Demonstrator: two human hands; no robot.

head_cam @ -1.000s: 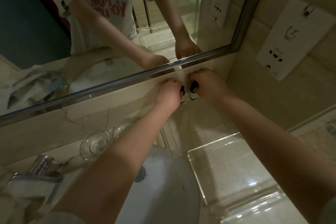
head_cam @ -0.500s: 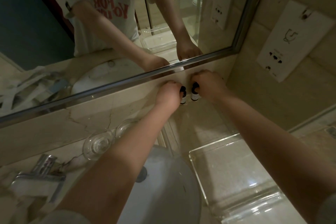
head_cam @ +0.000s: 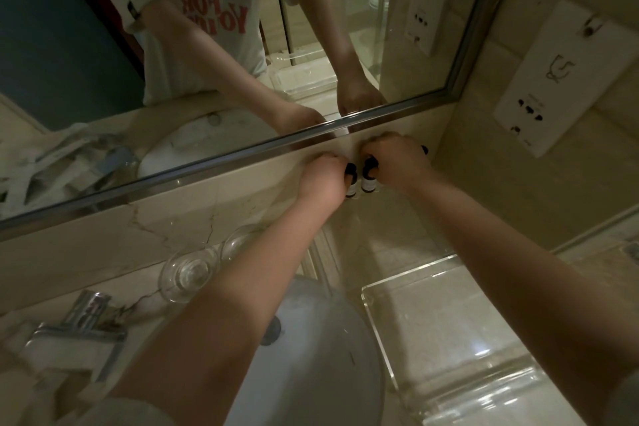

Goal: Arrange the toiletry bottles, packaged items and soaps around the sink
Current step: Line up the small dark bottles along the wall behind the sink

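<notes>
Two small toiletry bottles with black caps stand side by side on the marble counter against the back wall, under the mirror frame. My left hand [head_cam: 323, 180] grips the left bottle [head_cam: 350, 183] by its top. My right hand [head_cam: 397, 162] grips the right bottle [head_cam: 366, 180] the same way. A third black cap [head_cam: 424, 150] shows just behind my right hand; the rest of that bottle is hidden. The white sink [head_cam: 311, 356] lies below my forearms.
A clear acrylic tray [head_cam: 449, 339] sits right of the sink. Two upturned glasses [head_cam: 188, 273] stand by the back wall, left of my left arm. The chrome tap [head_cam: 79, 332] is at lower left. A socket panel [head_cam: 560, 79] is on the right wall.
Both hands stay on the two bottles by the wall. The camera has shifted slightly, and a third black cap now shows behind my right hand.
</notes>
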